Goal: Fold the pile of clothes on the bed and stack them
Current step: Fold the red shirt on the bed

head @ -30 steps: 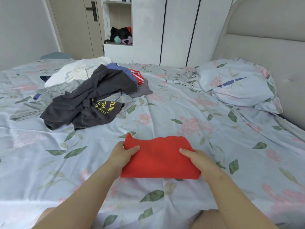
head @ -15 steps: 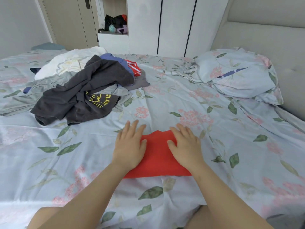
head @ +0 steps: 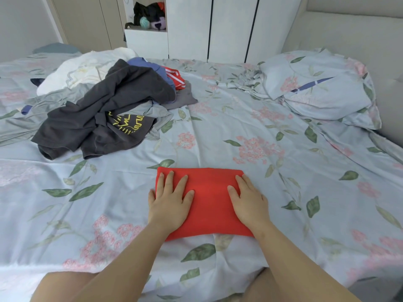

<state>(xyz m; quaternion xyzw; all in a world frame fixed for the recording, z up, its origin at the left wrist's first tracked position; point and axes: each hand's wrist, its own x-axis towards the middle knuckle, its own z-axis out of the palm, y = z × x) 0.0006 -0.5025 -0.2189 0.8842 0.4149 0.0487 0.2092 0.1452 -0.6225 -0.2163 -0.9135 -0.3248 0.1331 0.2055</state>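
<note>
We press our left hand point(head: 169, 201) and right hand point(head: 248, 201) flat, fingers straight, on the red cloth point(head: 209, 197), a smooth folded rectangle on the floral sheet point(head: 283, 171) before us. Earlier our hands lay closer together.

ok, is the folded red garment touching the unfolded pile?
No, the red garment lies alone on the bedsheet under the left hand and right hand, with bare sheet between it and the pile.
</note>
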